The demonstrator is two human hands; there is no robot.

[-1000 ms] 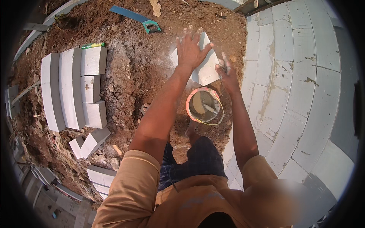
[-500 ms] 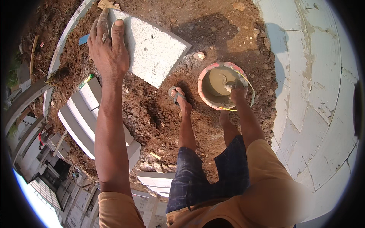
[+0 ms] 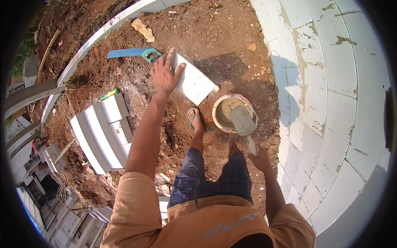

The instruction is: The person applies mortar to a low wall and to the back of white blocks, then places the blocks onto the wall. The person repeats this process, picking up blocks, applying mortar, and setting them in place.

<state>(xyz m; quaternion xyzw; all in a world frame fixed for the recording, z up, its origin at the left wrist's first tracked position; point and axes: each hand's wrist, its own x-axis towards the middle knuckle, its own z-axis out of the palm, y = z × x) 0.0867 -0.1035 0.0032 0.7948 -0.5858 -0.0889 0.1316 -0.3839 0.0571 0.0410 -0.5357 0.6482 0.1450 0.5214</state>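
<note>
A white lightweight concrete block (image 3: 196, 84) is tilted over the soil ahead of my feet. My left hand (image 3: 166, 76) grips its left end, thumb on the pale face and fingers along the edge. My right hand (image 3: 260, 159) is closed around the handle of a trowel (image 3: 242, 120), whose broad blade is coated with grey mortar. That blade hangs over a round reddish bucket (image 3: 214, 113), covering part of the wet mortar inside. Just beyond my left fingers lies a handsaw (image 3: 128, 53) with a blue blade and a green-black handle.
More pale blocks (image 3: 97, 136) are stacked at the left, with a green bottle (image 3: 109, 94) beside them. A pale block wall (image 3: 326, 103) runs along the right. Crumpled tan paper or cloth (image 3: 143, 30) lies far ahead, inside a low curving kerb (image 3: 103, 31).
My left hand has shifted right with the block, which now appears smaller and lower. My right hand has drawn the trowel up out of the bucket and back toward me. The saw has come into full view.
</note>
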